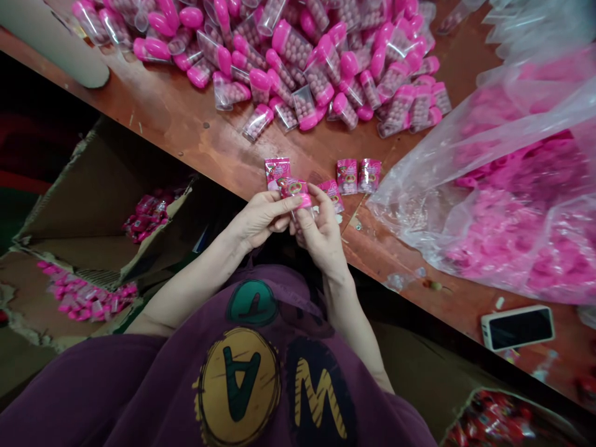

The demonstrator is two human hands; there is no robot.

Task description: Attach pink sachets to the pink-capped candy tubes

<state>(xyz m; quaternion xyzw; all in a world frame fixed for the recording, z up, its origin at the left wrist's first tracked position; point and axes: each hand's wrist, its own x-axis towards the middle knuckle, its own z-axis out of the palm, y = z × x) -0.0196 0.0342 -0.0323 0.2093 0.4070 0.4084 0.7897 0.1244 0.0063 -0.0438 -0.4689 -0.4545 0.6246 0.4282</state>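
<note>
A big wooden table [186, 136] runs on a slant across the room. Its top is reddish brown, with small marks and a few shiny spots where light hits it. A thick, pale tube [60, 43] lies over the top left corner. Under the table it is very dark. On the left is an open cardboard box [69, 192] with torn, ragged edges. More brown cardboard [410, 366] is low on the right.

Bare tabletop [209, 147] lies open left of the fingers [285, 205] and in a strip beyond; farther on, heaped pink-capped tubes [321, 81] block passage, loose packets [347, 176] crowd the fingers, and a plastic bag [421, 177] bars the right.
</note>
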